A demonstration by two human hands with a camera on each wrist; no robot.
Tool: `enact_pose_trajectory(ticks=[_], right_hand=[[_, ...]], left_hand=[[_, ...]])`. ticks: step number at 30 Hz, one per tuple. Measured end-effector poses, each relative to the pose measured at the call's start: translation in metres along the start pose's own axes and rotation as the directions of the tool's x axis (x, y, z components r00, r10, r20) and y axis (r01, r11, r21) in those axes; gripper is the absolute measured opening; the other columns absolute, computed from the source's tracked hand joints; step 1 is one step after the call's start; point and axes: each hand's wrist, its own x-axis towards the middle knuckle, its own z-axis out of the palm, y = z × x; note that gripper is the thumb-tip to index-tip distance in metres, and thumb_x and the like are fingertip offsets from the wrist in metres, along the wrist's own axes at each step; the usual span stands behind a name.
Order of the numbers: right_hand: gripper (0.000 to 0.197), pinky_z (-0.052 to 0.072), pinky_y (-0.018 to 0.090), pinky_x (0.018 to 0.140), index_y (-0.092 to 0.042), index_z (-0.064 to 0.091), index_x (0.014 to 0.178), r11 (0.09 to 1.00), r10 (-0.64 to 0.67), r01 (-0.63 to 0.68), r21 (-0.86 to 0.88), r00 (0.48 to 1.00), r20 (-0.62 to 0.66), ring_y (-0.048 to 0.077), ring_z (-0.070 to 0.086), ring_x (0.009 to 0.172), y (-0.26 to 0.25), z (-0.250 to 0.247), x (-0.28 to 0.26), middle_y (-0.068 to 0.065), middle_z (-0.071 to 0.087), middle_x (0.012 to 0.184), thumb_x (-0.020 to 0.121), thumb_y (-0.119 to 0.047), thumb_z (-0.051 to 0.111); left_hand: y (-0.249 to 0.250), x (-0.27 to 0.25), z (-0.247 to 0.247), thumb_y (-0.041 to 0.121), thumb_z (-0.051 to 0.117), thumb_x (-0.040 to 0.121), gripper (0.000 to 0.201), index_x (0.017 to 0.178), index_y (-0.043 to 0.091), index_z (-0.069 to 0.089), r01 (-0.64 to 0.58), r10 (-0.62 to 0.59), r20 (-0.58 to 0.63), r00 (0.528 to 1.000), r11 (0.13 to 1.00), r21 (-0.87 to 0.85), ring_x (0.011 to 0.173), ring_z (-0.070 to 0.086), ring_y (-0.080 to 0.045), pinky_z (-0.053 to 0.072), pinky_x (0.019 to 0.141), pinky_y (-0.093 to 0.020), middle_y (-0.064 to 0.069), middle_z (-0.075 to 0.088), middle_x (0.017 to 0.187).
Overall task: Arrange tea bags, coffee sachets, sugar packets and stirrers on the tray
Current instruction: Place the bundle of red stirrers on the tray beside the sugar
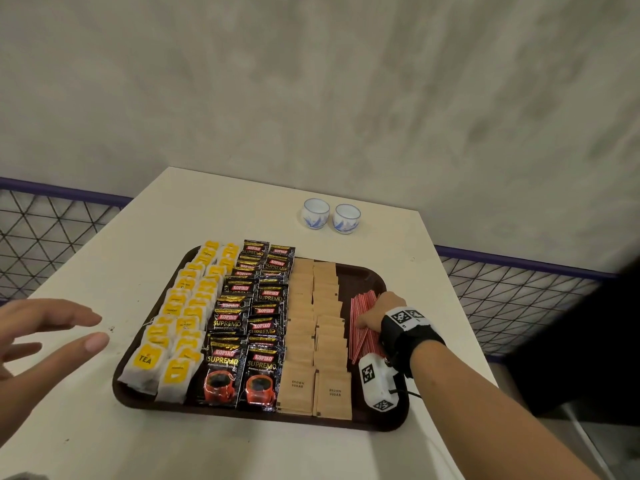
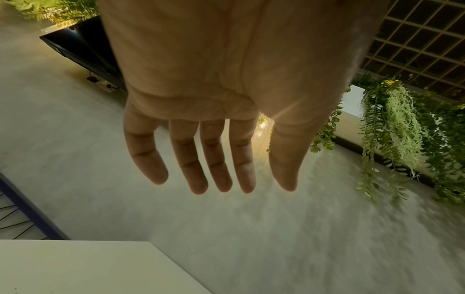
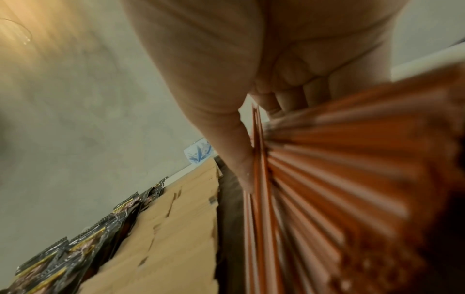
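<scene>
1. The right hand (image 1: 382, 315) gripped red-and-white striped stirrers (image 1: 362, 329) at the tray's (image 1: 394, 419) right edge.
2. The left hand (image 1: 45, 336) hovered over the table (image 1: 86, 427), fingers spread and holding nothing.

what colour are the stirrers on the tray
Red and white striped stirrers, clearest in the head view.
</scene>
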Motion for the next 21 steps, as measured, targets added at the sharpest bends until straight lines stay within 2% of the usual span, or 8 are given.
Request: enact_pose_trajectory(ticks=[1,3,4,7,10,13,17,21], right_hand=[[0.054,0.046,0.026,0.076,-0.003,0.056,0.119,1.000,-0.007,0.007,-0.006,1.000,0.000,0.026,0.062,0.106,0.001,0.000,0.000,0.012,0.064,0.118,0.078,-0.031,0.077],[0.057,0.048,0.028,0.081,-0.004,0.056,0.118,1.000,-0.020,0.019,-0.021,1.000,-0.007,0.026,0.062,0.105,0.001,0.000,0.002,0.012,0.064,0.118,0.077,-0.038,0.078],[0.057,0.049,0.030,0.083,-0.005,0.056,0.116,0.999,-0.026,0.026,-0.031,1.000,-0.010,0.026,0.063,0.102,0.001,0.000,0.003,0.011,0.064,0.117,0.077,-0.040,0.077],[0.049,0.047,0.029,0.077,-0.005,0.057,0.110,0.997,-0.044,0.042,-0.061,0.999,-0.022,0.023,0.058,0.086,0.000,0.000,0.005,0.011,0.065,0.113,0.080,-0.041,0.074],[0.047,0.045,0.028,0.072,-0.006,0.058,0.108,0.994,-0.047,0.044,-0.096,0.998,-0.032,0.023,0.056,0.084,-0.001,0.000,0.006,0.011,0.065,0.113,0.081,-0.042,0.072],[0.049,0.044,0.029,0.071,-0.007,0.058,0.107,0.991,-0.060,0.055,-0.125,0.997,-0.037,0.023,0.055,0.082,-0.002,0.000,0.006,0.011,0.064,0.113,0.081,-0.047,0.071],[0.055,0.043,0.030,0.072,-0.008,0.058,0.111,0.992,-0.086,0.081,-0.092,0.995,-0.056,0.026,0.059,0.089,0.001,-0.001,0.006,0.011,0.064,0.112,0.082,-0.054,0.065],[0.057,0.052,0.032,0.075,-0.007,0.061,0.109,0.993,-0.116,0.115,-0.017,0.993,-0.019,0.026,0.066,0.091,0.008,-0.007,0.005,0.011,0.068,0.105,0.078,-0.054,0.070]], left_hand=[[-0.005,-0.002,-0.003,0.063,0.064,0.069,0.041,0.104,0.043,0.058,0.008,-0.007,-0.019,1.000,0.999,0.039,0.103,0.050,0.004,0.051,0.071,-0.055,0.022,0.054,0.108],[-0.011,-0.004,-0.008,0.069,0.059,0.069,0.044,0.107,0.048,0.055,0.068,-0.068,-0.002,0.998,0.995,0.070,0.113,0.049,-0.004,0.045,0.091,-0.056,0.023,0.051,0.114],[-0.008,-0.004,-0.007,0.071,0.059,0.068,0.045,0.108,0.049,0.054,0.094,-0.095,0.005,0.995,0.993,0.074,0.114,0.048,-0.004,0.045,0.095,-0.046,0.024,0.050,0.115],[-0.006,-0.008,-0.004,0.072,0.062,0.068,0.048,0.106,0.042,0.059,-0.008,-0.001,0.048,0.999,0.981,0.195,0.105,0.049,0.005,0.050,0.085,-0.029,0.020,0.054,0.111],[-0.031,-0.019,-0.014,0.089,0.051,0.059,0.066,0.101,0.041,0.067,0.018,0.001,-0.098,0.995,0.980,0.198,0.137,0.023,0.006,0.032,0.109,-0.054,0.019,0.050,0.131],[0.000,-0.019,-0.006,0.082,0.056,0.063,0.052,0.104,0.049,0.057,0.099,-0.102,0.027,0.994,0.991,0.095,0.121,0.046,-0.012,0.043,0.100,-0.033,0.027,0.052,0.116],[-0.014,-0.016,-0.010,0.073,0.055,0.069,0.046,0.109,0.050,0.053,0.057,-0.066,0.049,0.997,0.984,0.171,0.119,0.043,0.000,0.039,0.100,-0.053,0.027,0.048,0.121],[-0.028,-0.014,-0.011,0.075,0.054,0.069,0.046,0.107,0.049,0.053,0.098,-0.104,0.026,0.994,0.981,0.168,0.117,0.044,-0.002,0.038,0.103,-0.036,0.029,0.048,0.118]])
